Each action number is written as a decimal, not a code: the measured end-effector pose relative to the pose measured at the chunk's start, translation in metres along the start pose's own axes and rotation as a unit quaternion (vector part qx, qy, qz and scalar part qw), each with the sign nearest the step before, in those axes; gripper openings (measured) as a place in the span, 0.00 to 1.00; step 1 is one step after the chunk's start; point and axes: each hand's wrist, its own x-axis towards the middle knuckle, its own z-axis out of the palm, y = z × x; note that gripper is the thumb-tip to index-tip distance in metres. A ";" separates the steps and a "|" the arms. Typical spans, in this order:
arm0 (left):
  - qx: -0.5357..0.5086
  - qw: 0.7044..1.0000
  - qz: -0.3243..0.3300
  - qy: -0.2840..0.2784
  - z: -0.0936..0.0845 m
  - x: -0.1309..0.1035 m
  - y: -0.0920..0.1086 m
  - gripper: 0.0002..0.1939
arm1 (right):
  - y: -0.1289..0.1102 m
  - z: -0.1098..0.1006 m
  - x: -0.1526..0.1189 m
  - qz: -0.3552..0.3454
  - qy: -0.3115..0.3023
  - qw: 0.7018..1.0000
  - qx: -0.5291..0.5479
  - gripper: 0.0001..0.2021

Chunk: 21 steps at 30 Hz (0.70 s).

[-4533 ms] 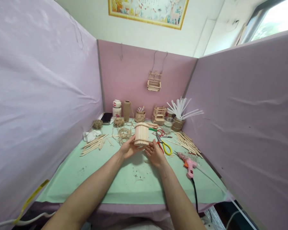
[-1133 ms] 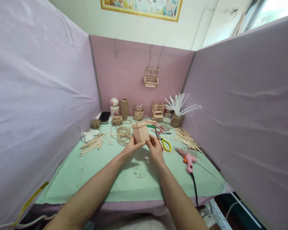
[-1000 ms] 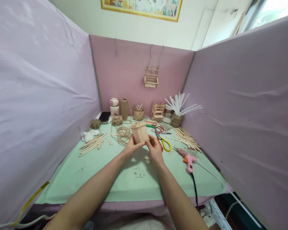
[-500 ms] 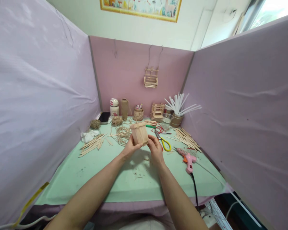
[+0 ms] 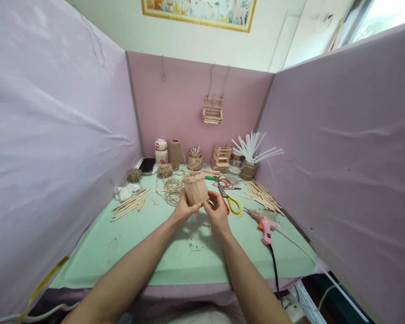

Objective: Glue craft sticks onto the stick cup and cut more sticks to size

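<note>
Head view. A person is holding a small wooden cup (image 5: 195, 191) above the green table (image 5: 121, 252), the cup tilting slightly and showing a ridged band around its upper edge. The left hand (image 5: 184, 209) is gripping the cup along its left side and base; the right hand (image 5: 217, 213) is pinching its lower right edge. Both hands are thus closing on the cup, near each other at its base.

To the right of the cup, scissors (image 5: 234, 204) with red and yellow handles are lying just beside the right hand; farther right, a pink glue gun (image 5: 266, 228) is resting with its nozzle pointing towards the cup, and loose sticks (image 5: 265, 197) are lying beyond the gun. To the left of the cup, coiled twine (image 5: 173, 192) is spreading close by, and a fan of sticks (image 5: 131, 205) is lying well apart, near a white tissue (image 5: 126, 192).

Behind the cup, a bottle (image 5: 161, 155), a spool (image 5: 175, 155), a pen pot (image 5: 195, 162), a wooden rack (image 5: 222, 158) and a clear bowl (image 5: 235, 169) are standing. Higher still, a basket (image 5: 212, 118) is hanging against the pink panel (image 5: 178, 103).
</note>
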 end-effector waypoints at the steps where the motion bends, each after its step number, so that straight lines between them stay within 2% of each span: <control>1: 0.000 1.000 -0.001 0.002 0.000 0.000 0.000 0.38 | 0.001 0.000 0.000 -0.003 -0.002 1.000 -0.005 0.18; 9: -0.031 0.999 -0.022 0.011 -0.002 0.001 -0.005 0.38 | 0.001 0.000 -0.001 -0.007 0.004 0.999 -0.031 0.17; 12: -0.084 0.995 -0.042 -0.018 -0.001 0.003 -0.005 0.38 | 0.001 -0.002 0.000 0.003 0.018 0.999 -0.036 0.17; 15: -0.184 0.979 -0.069 -0.062 0.000 0.005 -0.004 0.35 | 0.003 -0.004 0.001 0.014 0.036 0.998 -0.040 0.16; 17: -0.227 0.968 -0.083 -0.067 0.001 0.006 -0.003 0.33 | 0.004 -0.005 0.003 0.019 0.042 0.998 -0.041 0.16; 21: -0.238 0.965 -0.093 -0.063 -0.002 0.008 -0.005 0.30 | 0.002 -0.008 0.004 0.015 0.048 0.997 -0.053 0.16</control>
